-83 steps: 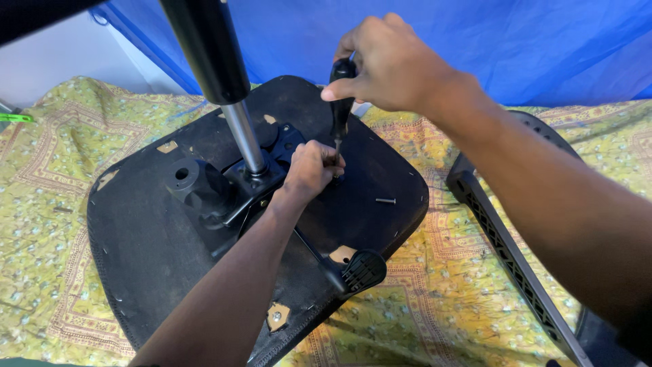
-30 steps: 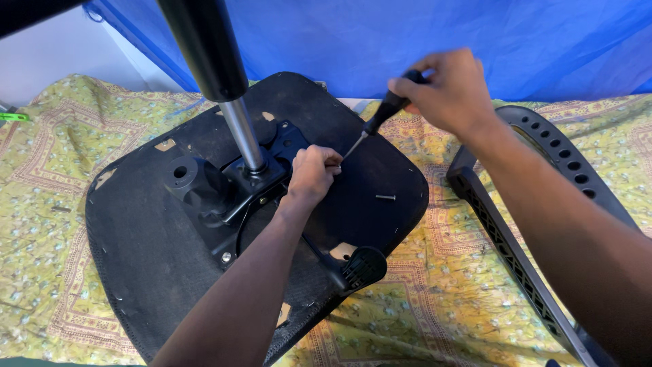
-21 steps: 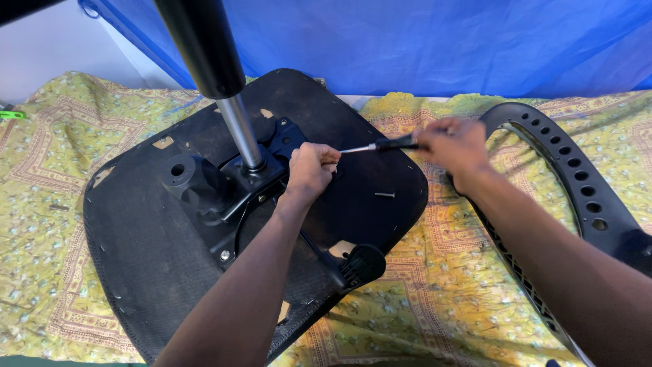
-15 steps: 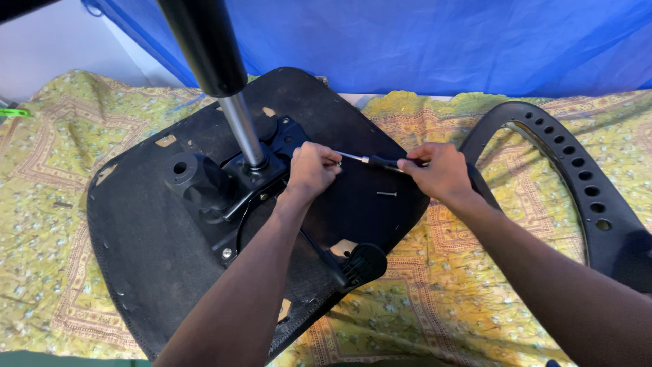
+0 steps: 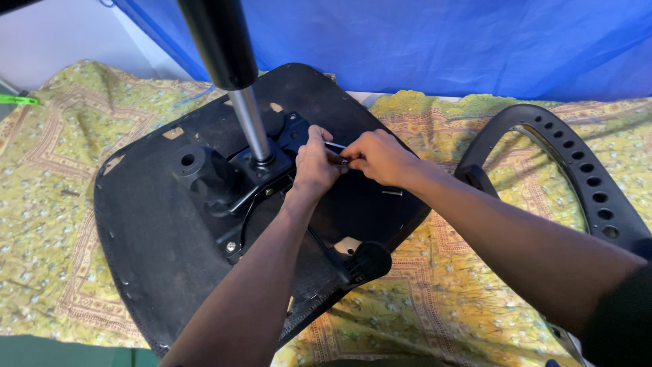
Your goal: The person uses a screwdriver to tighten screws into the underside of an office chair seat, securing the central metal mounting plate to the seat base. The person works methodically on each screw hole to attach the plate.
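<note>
Gripping screwdriver (image 5: 337, 147), both hands' fingers (image 5: 346, 158) closed around its shaft.

Hands (image 5: 350, 160) hide most of the screwdriver (image 5: 334, 145)

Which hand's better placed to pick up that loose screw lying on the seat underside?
Probably the right hand: the loose screw lies just below its wrist, while the left hand sits farther away, pressed against the metal plate.
</note>
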